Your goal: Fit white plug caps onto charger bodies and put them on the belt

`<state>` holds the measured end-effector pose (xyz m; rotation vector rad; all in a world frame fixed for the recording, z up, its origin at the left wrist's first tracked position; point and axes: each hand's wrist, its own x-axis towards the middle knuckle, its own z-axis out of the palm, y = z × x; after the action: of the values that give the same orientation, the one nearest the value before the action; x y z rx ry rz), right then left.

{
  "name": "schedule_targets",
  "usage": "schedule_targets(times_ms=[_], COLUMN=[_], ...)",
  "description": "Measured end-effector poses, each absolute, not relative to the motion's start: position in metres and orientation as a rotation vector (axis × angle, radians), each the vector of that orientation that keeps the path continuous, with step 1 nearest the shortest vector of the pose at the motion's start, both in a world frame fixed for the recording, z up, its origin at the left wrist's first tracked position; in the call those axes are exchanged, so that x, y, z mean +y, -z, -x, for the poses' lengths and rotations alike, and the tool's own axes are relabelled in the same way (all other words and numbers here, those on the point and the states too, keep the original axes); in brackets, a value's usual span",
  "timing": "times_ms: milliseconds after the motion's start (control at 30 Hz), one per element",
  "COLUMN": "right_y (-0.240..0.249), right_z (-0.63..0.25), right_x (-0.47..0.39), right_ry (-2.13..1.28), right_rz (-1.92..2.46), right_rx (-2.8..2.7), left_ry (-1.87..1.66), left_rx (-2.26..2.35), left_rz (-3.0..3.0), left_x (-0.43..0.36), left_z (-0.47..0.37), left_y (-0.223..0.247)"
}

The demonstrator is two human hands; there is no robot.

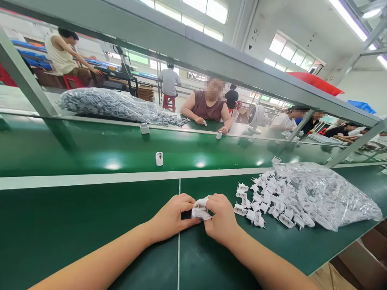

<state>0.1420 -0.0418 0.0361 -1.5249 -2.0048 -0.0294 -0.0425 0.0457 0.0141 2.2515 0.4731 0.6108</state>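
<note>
My left hand point(173, 217) and my right hand point(222, 217) meet above the green worktop, near its middle. Between their fingertips is a white plastic charger piece point(198, 210), gripped from both sides. Fingers partly cover it, so its exact shape is hard to make out. White covers seem to wrap the right thumb and index finger. Just right of my right hand lies a heap of loose white plug pieces with metal pins point(266, 199), spilling out of a clear plastic bag point(329, 193).
Beyond a white rail point(90, 180) runs a green conveyor belt point(75, 145) carrying a white charger housing point(159, 158) and others. Across it, a co-worker point(208, 104) handles small white parts beside a large filled bag point(99, 105). A metal beam point(187, 44) crosses overhead.
</note>
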Motion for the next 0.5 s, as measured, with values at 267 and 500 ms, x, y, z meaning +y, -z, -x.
schedule_targets(times_ms=[267,500], right_y=[-0.022,-0.024], right_z=[-0.143,-0.144], right_x=[-0.043,-0.044], right_ry=[-0.008,-0.213], right_rz=[1.429,1.340], right_rx=[-1.829,-1.719], left_ry=[-0.532,-0.369], left_rx=[0.615,0.622], left_rz=[-2.207,-2.183], left_x=[0.039,0.036], left_z=[0.035,0.031], left_y=[-0.028,-0.047])
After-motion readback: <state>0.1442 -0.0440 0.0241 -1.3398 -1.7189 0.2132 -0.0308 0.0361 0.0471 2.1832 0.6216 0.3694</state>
